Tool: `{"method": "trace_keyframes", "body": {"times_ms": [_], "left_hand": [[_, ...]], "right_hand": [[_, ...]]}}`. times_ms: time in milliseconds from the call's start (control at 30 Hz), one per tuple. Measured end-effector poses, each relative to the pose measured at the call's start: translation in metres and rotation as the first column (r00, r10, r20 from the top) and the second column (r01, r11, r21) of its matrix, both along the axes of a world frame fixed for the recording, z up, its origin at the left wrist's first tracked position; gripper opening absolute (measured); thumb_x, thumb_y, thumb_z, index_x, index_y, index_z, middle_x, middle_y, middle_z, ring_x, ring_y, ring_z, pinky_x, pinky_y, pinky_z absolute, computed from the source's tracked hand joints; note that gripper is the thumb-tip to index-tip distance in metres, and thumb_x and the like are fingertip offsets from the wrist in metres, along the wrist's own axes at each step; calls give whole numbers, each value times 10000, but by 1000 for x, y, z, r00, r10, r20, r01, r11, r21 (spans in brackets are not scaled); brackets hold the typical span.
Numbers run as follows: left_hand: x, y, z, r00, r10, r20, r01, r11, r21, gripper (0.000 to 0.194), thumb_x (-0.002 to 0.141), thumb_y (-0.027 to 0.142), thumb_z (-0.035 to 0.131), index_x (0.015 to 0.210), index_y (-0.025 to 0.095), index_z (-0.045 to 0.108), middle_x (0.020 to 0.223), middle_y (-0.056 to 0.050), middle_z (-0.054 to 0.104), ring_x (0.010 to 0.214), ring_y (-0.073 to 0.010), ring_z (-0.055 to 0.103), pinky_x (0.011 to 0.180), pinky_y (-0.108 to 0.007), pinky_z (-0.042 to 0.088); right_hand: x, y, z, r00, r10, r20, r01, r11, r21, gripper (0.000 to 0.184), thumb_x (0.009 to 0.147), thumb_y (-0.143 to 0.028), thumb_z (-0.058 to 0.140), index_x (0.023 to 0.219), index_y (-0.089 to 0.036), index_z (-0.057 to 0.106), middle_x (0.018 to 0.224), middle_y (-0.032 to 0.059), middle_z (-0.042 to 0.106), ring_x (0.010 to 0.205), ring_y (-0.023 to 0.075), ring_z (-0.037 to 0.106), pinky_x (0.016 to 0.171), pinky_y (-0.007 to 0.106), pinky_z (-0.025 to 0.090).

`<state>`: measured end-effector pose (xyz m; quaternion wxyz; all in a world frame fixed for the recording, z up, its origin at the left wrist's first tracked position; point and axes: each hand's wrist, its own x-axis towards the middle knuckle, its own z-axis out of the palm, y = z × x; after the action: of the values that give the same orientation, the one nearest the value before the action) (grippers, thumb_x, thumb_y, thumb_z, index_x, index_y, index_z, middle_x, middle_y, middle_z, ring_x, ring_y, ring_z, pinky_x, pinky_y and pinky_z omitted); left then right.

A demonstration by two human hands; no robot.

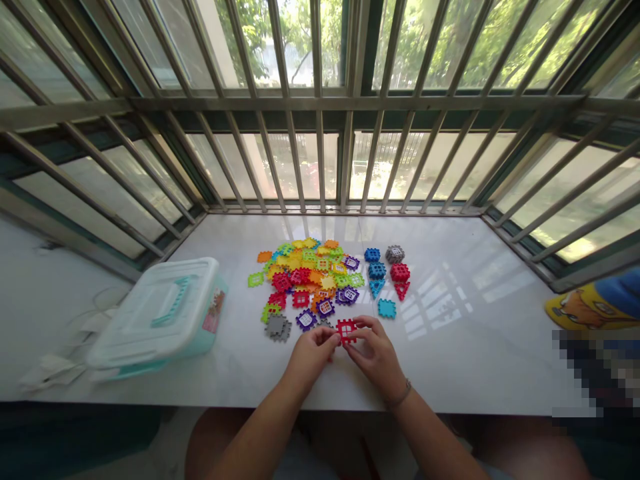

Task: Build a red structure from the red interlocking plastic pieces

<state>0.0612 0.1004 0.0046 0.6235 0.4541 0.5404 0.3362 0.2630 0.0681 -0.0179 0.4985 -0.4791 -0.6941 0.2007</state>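
Note:
Both my hands meet over the white marble sill (465,347) near its front edge. My left hand (311,355) and my right hand (376,355) pinch a red square window-pattern building tile (346,330) between their fingertips. Just beyond lies a pile of many coloured interlocking tiles (310,277). To its right, blue tiles (376,270) form a short column beside a grey tile (395,253) and red tiles (400,279). A lone teal tile (387,308) lies close to my right hand.
A translucent teal storage box (163,320) with its lid on sits at the left. White paper scraps (50,370) lie left of it. Window bars (320,153) close off the far side. A yellow-and-blue item (595,303) rests at the right edge.

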Motion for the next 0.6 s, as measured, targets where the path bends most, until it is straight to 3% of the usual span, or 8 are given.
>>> {"method": "trace_keyframes", "body": {"times_ms": [133, 267, 600], "left_hand": [[0, -2, 5, 997, 46, 68, -42, 997, -60, 433, 757, 574, 877, 923, 181, 801, 794, -36, 752, 664, -142, 596, 628, -264, 498], [2, -6, 7, 993, 77, 89, -69, 993, -93, 458, 731, 588, 885, 918, 176, 811, 777, -32, 737, 691, -154, 610, 660, -277, 508], [4, -2, 14, 999, -32, 6, 33, 999, -31, 399, 784, 571, 837, 857, 183, 781, 760, -13, 703, 704, -167, 616, 686, -294, 525]], "right_hand": [[-1, 0, 1, 1000, -29, 2, 29, 999, -15, 364, 948, -298, 862, 1274, -291, 700, 1392, 126, 682, 1252, 290, 700, 873, 403, 683], [-2, -1, 1, 999, -37, 10, 37, 999, -23, 386, 963, -299, 840, 1307, -288, 665, 1384, 131, 710, 1242, 296, 715, 845, 410, 683], [-6, -4, 0, 995, -95, -39, 96, 995, 8, 462, 974, -337, 844, 1374, -287, 618, 1420, 141, 704, 1255, 295, 729, 817, 390, 687]]}}
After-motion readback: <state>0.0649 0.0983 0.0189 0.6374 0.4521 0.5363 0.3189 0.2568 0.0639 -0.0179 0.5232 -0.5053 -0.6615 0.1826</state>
